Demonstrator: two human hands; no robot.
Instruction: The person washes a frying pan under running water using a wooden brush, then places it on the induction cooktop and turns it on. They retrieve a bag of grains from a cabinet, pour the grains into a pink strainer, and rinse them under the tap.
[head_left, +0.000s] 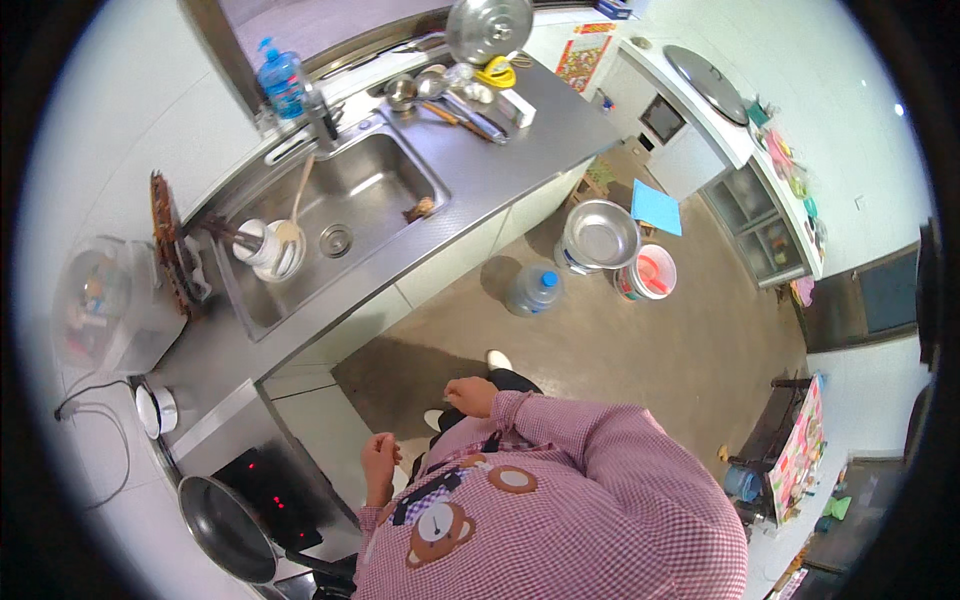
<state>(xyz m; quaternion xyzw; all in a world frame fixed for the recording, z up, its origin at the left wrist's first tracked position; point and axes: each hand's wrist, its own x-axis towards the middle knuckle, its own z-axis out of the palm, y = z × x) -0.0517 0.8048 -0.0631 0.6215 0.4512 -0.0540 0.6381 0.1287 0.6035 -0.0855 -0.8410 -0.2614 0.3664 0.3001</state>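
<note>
My left hand (381, 459), its fingers loosely bent and slightly apart, hangs by the front of the counter near the induction cooktop (274, 491). Nothing shows in it. My right hand (471, 395) is curled into a loose fist before my body, above the floor, touching no object that I can see. A black frying pan (227, 529) rests at the cooktop, where red lights glow. Ahead is a steel sink (375, 176) holding a white bowl (291, 262), a white cup (253, 236) and a wooden-handled utensil (304, 187).
Ladles and knives (457, 116) lie right of the sink beside a large pot lid (491, 30). On the floor stand a water jug (535, 291), a steel basin (602, 232) on a bucket, and a white bucket (664, 259) with a red dipper. A plastic bin (112, 307) occupies the left counter.
</note>
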